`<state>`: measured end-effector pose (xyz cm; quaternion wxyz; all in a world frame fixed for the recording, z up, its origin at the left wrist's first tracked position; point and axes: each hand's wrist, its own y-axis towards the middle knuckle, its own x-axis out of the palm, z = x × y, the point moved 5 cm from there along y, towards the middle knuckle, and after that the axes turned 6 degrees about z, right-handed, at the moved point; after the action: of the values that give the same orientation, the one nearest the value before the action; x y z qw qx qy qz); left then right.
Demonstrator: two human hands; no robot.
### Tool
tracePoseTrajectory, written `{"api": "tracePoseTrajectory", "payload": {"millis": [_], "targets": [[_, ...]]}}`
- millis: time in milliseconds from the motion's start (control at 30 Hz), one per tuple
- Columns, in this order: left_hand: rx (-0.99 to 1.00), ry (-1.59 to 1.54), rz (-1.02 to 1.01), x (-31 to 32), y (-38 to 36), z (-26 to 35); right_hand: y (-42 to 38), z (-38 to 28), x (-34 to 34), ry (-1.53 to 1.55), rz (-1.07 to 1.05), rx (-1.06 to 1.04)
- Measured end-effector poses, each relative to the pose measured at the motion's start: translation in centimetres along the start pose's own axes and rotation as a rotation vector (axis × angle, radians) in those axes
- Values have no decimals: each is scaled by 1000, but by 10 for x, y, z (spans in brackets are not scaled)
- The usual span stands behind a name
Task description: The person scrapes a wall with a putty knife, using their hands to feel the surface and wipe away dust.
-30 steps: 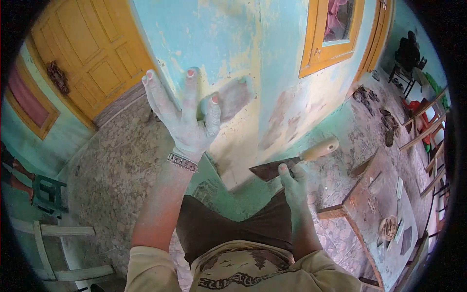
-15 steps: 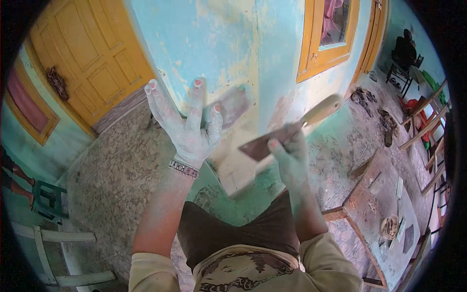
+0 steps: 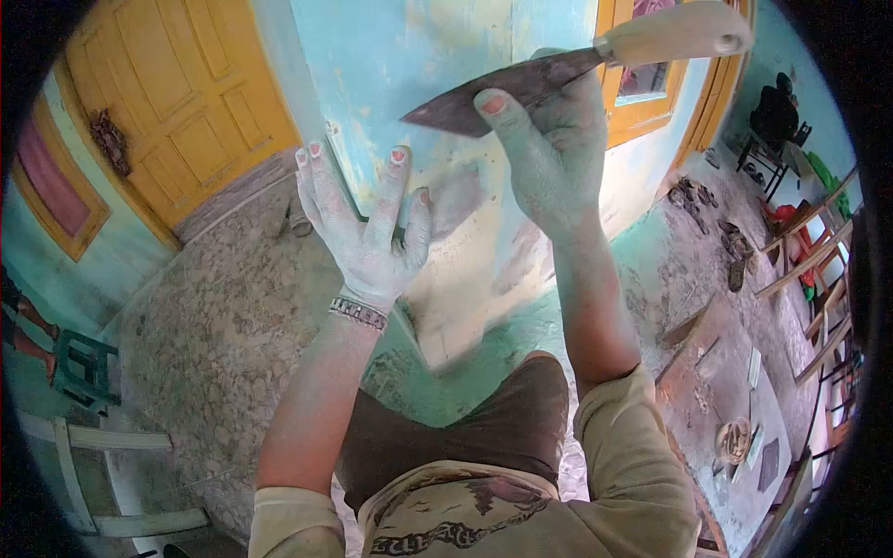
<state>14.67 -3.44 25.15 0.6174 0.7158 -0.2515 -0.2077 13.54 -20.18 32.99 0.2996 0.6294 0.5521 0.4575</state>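
My right hand is raised in front of the wall, closed on the blade of a putty knife. The thumb presses on the dark metal, whose tip points left, while the pale handle juts out to the upper right. My left hand, coated in whitish dust, has its fingers spread and overlaps the left edge of the wall corner. A bracelet circles that wrist. The light-blue wall has worn, patchy paint, with a grey patch right of my left fingers.
A dusty table at right carries a round container and small flat items. Shoes lie on the floor beyond. A green stool stands by a person's legs at left, near a wooden frame. A yellow door is at upper left.
My right hand has risen, lifting the putty knife from the lower wall to the upper part of the view. My left hand has shifted slightly right, its fingers still spread.
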Motion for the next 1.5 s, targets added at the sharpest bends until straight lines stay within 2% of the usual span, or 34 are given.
{"api": "tracePoseTrajectory", "payload": {"millis": [133,233,267,367,400,533,633,733,833,867,967,1067,1200,1333,1433,1467,1500], "targets": [[-11,-1,-9,-1,0,0,-2,13,5,-237,-45,-22],[-21,-9,-6,-1,-1,0,-1,3,9,-33,-15,-46],[-24,-9,-6,-1,-1,0,0,4,5,24,-11,-137],[-34,-27,10,-1,-1,-1,-1,17,6,-167,-52,-75],[-32,-27,6,-1,-1,-1,-1,18,7,-65,-16,-30],[-30,-18,0,0,-1,-2,1,4,2,-34,-7,-163],[-29,-14,-4,-1,-2,-1,0,21,2,-250,-13,-162],[-36,-19,24,1,-3,-3,2,12,3,-8,-5,-146],[-34,-35,48,2,-4,-5,-1,13,9,-323,-38,-112],[-28,-42,55,2,-4,-4,-1,21,8,-204,2,-113],[-39,-38,42,2,-3,-5,3,11,10,-102,-57,-83],[-35,-45,37,2,-2,-5,8,3,11,66,14,-117],[-31,-38,43,3,-3,-7,6,12,11,-219,-80,-97],[-34,-30,31,2,-2,-5,9,1,11,53,7,-117],[-39,-31,14,1,-4,-3,5,16,10,-272,-74,-102],[-42,-26,15,2,-3,-4,6,14,8,-292,-116,-147],[-40,-29,21,1,-4,-4,7,10,6,-188,-86,-144]]}}
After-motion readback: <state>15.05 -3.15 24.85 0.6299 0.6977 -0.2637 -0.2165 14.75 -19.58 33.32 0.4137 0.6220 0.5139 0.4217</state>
